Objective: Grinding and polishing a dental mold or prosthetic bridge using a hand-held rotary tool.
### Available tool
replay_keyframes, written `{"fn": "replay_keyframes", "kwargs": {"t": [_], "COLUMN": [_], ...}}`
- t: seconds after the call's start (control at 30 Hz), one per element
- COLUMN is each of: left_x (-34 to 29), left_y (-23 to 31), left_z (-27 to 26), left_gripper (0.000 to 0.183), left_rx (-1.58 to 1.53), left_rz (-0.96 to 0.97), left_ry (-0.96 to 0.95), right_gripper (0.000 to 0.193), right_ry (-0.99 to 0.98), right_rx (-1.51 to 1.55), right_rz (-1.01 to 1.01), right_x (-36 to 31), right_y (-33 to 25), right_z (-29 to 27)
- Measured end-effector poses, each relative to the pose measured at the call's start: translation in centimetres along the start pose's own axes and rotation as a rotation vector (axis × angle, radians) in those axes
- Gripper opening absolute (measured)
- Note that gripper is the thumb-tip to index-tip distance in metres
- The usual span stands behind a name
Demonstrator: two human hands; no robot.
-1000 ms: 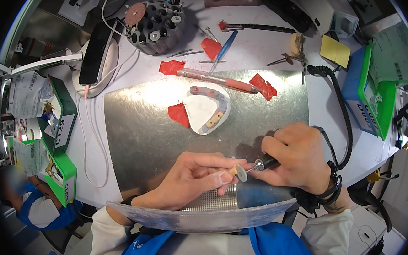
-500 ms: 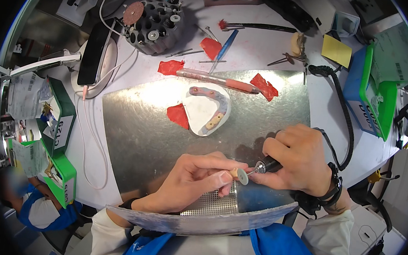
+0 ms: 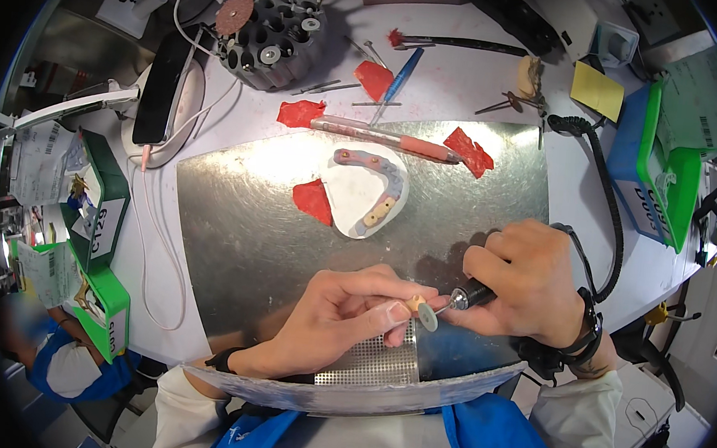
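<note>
The small tan piece (image 3: pixel 415 302), at the frame's lower centre, looks light, stiff and chippable, best gripped by its sides. The left hand (image 3: pixel 350 314) pinches it, thumb to fingers; the right hand (image 3: pixel 531 280) wraps a rotary handpiece (image 3: pixel 474 295), its pale disc (image 3: pixel 428 318) alongside, contact unclear.

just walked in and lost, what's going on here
A person's left hand holds a small tan piece between thumb and fingers. The right hand holds a black handpiece, its disc close by the piece; contact is hard to tell. Beyond the hands, a dental model rests on the metal plate, a red scrap at its left.
</note>
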State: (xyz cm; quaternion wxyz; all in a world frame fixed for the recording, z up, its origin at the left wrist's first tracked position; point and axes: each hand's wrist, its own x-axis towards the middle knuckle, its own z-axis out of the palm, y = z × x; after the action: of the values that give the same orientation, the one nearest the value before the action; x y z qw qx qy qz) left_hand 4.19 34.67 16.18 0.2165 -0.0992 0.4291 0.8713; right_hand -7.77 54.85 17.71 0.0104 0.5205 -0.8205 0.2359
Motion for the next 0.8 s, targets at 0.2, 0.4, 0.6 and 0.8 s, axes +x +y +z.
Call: {"fn": "replay_keyframes", "kwargs": {"t": [0.2,0.4,0.6,0.8], "left_x": [0.0,0.11,0.0,0.0], "left_y": [0.04,-0.12,0.02,0.28], "left_z": [0.07,-0.14,-0.02,0.1], "left_gripper": [0.025,0.025,0.024,0.023], "left_rx": [0.003,0.01,0.046,0.107], "left_rz": [0.021,0.031,0.033,0.039], "left_ry": [-0.007,-0.024,-0.015,-0.005], "right_gripper": [0.044,0.044,0.044,0.044], "right_ry": [0.0,0.008,0.002,0.003], "right_rx": [-0.002,0.01,-0.003,-0.004], "right_rz": [0.021,0.007,0.017,0.045], "right_x": [0.07,0.12,0.02,-0.27], "right_y": [-0.03,-0.06,0.05,0.12], "right_z": [-0.13,-0.03,-0.02,0.21]}}
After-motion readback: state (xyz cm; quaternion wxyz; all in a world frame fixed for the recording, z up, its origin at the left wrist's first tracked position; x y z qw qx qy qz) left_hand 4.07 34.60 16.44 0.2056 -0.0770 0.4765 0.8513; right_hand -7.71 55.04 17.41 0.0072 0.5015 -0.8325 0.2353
